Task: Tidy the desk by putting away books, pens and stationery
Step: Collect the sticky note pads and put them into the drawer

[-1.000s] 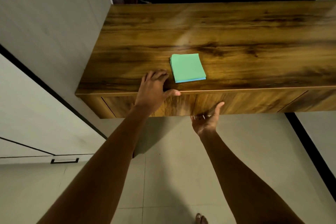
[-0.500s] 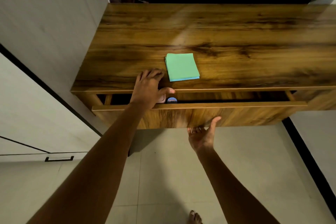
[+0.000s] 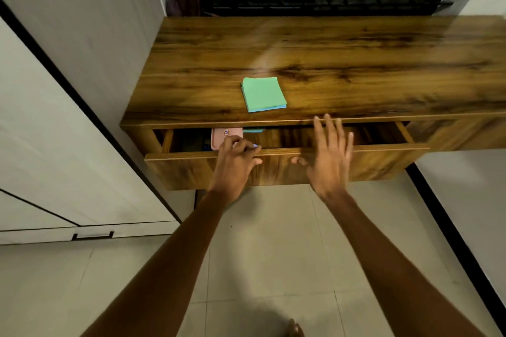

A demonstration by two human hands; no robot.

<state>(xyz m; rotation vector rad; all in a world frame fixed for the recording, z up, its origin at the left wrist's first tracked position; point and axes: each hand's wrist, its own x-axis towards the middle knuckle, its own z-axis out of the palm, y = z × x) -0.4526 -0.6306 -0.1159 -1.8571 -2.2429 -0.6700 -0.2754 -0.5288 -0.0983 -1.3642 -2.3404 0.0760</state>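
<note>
Left hand (image 3: 236,163) grips the open drawer (image 3: 287,165) front; right hand (image 3: 327,160) spread wide, near green notepad (image 3: 263,93) on desk (image 3: 356,63).

Both forearms are bare to the frame's lower edge, no sleeve showing; the left hand (image 3: 236,161) and right hand (image 3: 328,164) wear no glove, ring, watch or band that can be seen; a bare foot (image 3: 295,329) shows at the bottom edge, toes blurred.
</note>
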